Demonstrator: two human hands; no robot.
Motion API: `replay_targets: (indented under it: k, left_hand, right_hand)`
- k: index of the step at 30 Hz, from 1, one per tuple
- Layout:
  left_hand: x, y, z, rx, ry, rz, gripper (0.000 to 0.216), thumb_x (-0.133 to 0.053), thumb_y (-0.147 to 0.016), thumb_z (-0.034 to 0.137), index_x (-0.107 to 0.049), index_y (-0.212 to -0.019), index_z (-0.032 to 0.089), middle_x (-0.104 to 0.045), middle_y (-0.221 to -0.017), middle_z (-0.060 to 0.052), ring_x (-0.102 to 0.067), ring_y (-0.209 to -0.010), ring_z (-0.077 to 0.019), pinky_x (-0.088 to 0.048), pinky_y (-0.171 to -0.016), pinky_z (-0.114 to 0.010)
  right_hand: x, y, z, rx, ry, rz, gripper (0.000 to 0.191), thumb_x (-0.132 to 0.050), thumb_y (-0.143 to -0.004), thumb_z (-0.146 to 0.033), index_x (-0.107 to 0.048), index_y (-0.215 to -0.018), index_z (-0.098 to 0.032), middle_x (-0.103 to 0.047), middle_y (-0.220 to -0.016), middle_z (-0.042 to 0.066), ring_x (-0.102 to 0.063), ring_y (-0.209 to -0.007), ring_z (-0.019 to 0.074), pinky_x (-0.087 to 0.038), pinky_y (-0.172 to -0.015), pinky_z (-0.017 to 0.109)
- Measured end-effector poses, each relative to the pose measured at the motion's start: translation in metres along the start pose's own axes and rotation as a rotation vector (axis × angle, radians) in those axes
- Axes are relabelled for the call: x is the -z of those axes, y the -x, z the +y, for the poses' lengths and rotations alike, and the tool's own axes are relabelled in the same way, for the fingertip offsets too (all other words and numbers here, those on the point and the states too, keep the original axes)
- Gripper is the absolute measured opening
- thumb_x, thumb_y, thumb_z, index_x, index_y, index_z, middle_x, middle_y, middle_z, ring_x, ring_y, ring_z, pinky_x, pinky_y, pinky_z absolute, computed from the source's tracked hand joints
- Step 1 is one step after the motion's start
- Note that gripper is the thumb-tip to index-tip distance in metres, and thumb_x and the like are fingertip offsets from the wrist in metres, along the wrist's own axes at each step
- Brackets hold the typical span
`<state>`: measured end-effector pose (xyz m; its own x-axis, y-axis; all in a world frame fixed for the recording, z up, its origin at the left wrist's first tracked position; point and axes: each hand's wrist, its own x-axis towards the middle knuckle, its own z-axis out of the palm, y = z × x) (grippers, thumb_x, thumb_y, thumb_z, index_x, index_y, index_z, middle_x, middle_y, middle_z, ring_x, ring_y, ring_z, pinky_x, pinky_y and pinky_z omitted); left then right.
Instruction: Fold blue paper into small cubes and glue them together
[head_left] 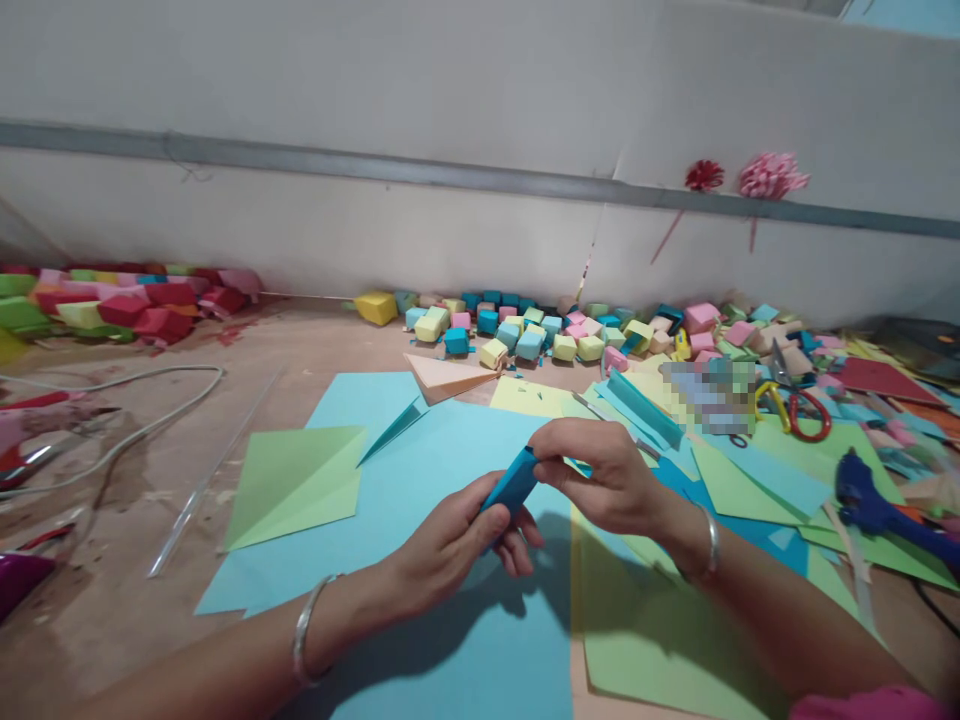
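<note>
A small folded piece of blue paper is held between both hands above the table. My left hand pinches its lower end, fingers curled round it. My right hand grips its upper end from the right, fingers closed. A silver bangle sits on each wrist. Under the hands lie a large light-blue sheet and green sheets.
Several small folded paper cubes in mixed colours line the wall; red and pink ones sit at far left. Scissors, a blue glue gun, paper scraps at right. A cable and clear ruler at left.
</note>
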<state>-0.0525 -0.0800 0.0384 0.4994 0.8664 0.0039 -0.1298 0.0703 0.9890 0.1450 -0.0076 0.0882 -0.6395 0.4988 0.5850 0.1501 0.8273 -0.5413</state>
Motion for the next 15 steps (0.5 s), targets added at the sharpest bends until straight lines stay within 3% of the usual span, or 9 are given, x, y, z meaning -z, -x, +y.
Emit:
replay_targets:
  k: [4,9,15]
  left_hand:
    - [-0.001,0.001,-0.003,-0.054,-0.091,0.104,0.046,-0.043,-0.096,0.054,-0.051,-0.118,0.015,-0.068,-0.095,-0.012,-0.068,-0.067,-0.017,-0.054,-0.062,-0.031]
    - [0.001,0.004,0.004,-0.09,-0.404,0.171,0.043,-0.034,-0.098,0.053,-0.058,-0.106,0.017,-0.069,-0.086,-0.007,-0.063,-0.064,-0.0144,-0.052,-0.063,-0.029]
    - [0.0,0.005,0.006,-0.089,-0.621,0.11,0.041,-0.028,-0.1,0.046,-0.058,-0.102,0.019,-0.067,-0.08,-0.004,-0.06,-0.067,-0.0146,-0.048,-0.066,-0.028]
  right_hand:
    - [-0.005,0.002,0.002,-0.014,-0.013,0.069,0.009,-0.054,-0.087,-0.015,-0.059,-0.082,-0.018,-0.065,-0.075,0.003,-0.057,-0.065,0.0121,-0.047,-0.061,0.025]
    - [-0.012,0.001,-0.002,-0.044,-0.016,0.154,0.006,-0.057,-0.083,-0.016,-0.056,-0.078,-0.019,-0.063,-0.071,0.001,-0.054,-0.062,0.0115,-0.047,-0.06,0.025]
    - [-0.02,0.002,-0.002,-0.104,-0.098,0.173,0.013,-0.062,-0.084,-0.019,-0.055,-0.073,-0.019,-0.064,-0.074,0.002,-0.057,-0.067,0.0124,-0.047,-0.063,0.026]
